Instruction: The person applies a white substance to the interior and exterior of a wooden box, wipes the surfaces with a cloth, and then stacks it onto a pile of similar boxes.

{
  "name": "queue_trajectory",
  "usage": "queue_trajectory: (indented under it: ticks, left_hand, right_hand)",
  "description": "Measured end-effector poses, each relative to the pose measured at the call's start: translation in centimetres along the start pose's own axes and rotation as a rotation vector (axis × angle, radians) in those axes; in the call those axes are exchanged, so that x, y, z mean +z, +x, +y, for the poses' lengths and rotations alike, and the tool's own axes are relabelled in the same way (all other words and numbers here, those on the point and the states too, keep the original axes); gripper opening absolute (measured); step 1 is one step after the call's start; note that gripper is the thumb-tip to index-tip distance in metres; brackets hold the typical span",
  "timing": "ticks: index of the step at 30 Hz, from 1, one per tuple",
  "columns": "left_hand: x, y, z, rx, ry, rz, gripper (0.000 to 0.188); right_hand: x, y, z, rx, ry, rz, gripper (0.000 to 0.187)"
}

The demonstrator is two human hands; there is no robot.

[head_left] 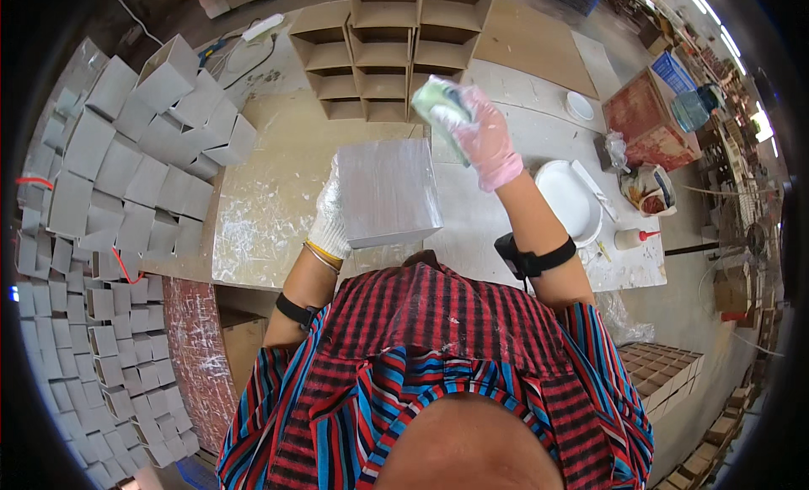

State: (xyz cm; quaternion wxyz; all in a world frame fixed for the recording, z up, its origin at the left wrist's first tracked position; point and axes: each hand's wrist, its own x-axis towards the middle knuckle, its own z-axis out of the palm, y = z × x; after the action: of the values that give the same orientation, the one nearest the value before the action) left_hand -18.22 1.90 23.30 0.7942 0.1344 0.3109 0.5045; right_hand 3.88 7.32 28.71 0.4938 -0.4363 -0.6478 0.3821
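I see the left hand [330,214], white-gloved, holding the grey box [388,191] by its left side, seemingly for steadiness. Right of the box, the white basin [559,164] stands, probably for easy reach. Past the box's far right corner, the pink-gloved right hand [486,140] grips a pale green pad [438,107]. Farther beyond the box is a brown rack [379,52].

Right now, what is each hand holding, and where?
The left hand holds a grey box by its left side; the right hand grips a pale green pad along its right side.
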Motion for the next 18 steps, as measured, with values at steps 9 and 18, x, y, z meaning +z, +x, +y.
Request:
queue_trajectory:
  ticks: [9, 18]
  left_hand:
    - [1.7, 0.1, -1.0, -0.001, 0.128, 0.066, 0.066]
    - [-0.3, 1.6, -2.4, -0.041, 0.054, 0.052, 0.059]
  right_hand:
    - [0.3, -0.1, 0.3, -0.34, -0.001, -0.065, 0.041]
    - [1.5, -3.4, 0.3, -0.553, -0.118, -0.305, 0.055]
